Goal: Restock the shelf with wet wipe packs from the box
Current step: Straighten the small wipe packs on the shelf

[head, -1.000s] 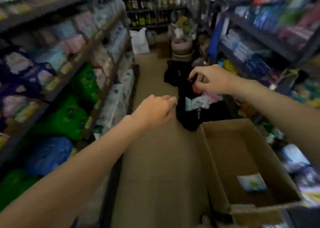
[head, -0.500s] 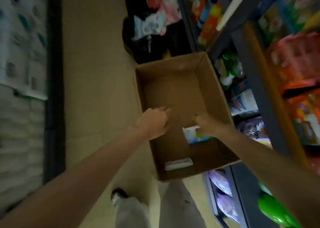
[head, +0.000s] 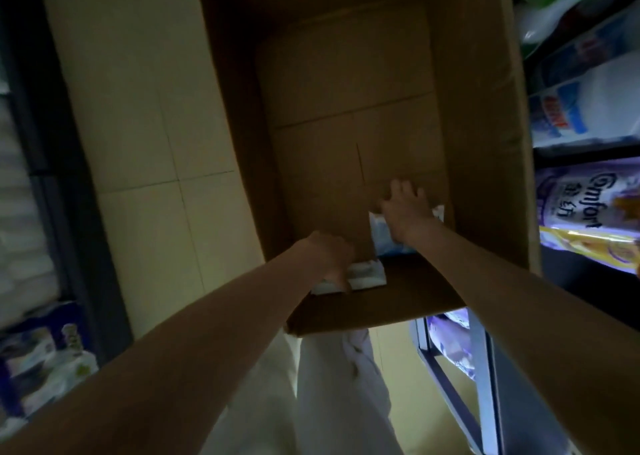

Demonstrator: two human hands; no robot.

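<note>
Nearest the camera, at 6 o'clock, pale trousers (head: 332, 395) show that the person stands right against the near wall of the cardboard box (head: 481, 136), probably so both arms can reach its floor.

Just past that wall, at about 7 o'clock from the box's centre, the left hand (head: 330, 257) curls its fingers round a white wet wipe pack (head: 367, 276) that lies against the near inside wall; the grip looks ready for lifting.

A little farther in, at 5 o'clock, the right hand (head: 403, 209) lies with fingers spread on top of a second, bluish pack (head: 381, 238), which rests flat on the box floor. Whether the fingertips hook its far edge cannot be told.

Beyond the hands, toward 12 o'clock, the box floor is bare cardboard, so these seem to be the last packs.

At 3 o'clock purple refill pouches (head: 585, 209) fill a shelf; at 9 o'clock lies tiled floor (head: 138, 108).
</note>
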